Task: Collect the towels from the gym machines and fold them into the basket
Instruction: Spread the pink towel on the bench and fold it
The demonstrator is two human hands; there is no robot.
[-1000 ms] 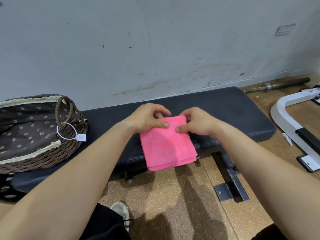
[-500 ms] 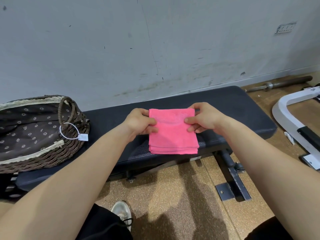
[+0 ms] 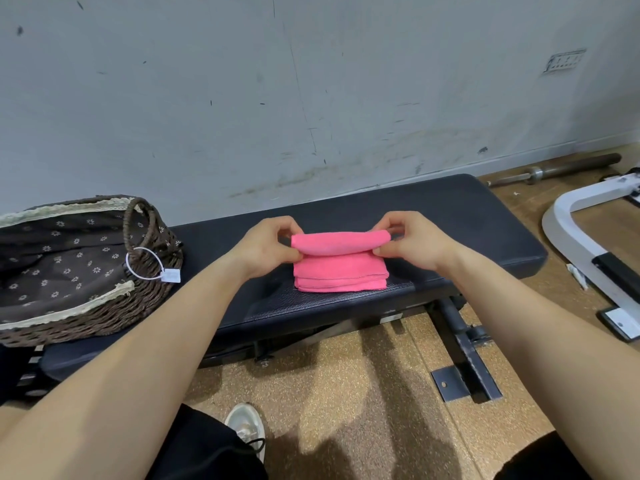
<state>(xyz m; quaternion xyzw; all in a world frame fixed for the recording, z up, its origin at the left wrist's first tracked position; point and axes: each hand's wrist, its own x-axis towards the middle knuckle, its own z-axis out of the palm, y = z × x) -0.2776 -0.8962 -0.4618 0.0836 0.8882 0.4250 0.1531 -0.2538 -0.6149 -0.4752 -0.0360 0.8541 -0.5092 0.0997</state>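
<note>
A pink towel [image 3: 341, 268], folded into several layers, lies on the black padded bench [image 3: 450, 216]. My left hand [image 3: 266, 247] pinches the towel's far left corner and my right hand [image 3: 412, 242] pinches its far right corner. The far edge is lifted and curled over toward me, above the rest of the stack. A brown wicker basket [image 3: 138, 303] with a flowered cloth lining and a white tag stands on the bench's left end, apart from the towel.
A grey scuffed wall runs close behind the bench. A barbell [image 3: 568, 168] lies on the floor at the right by the wall. A white machine frame [image 3: 581, 244] sits at the far right. The bench's metal foot [image 3: 464, 368] and my shoe [image 3: 244, 427] are on the cork floor.
The towel went from hanging over the bench's front edge to lying flat on the bench. Both hands moved to its far corners and lifted the far edge, folding it toward me.
</note>
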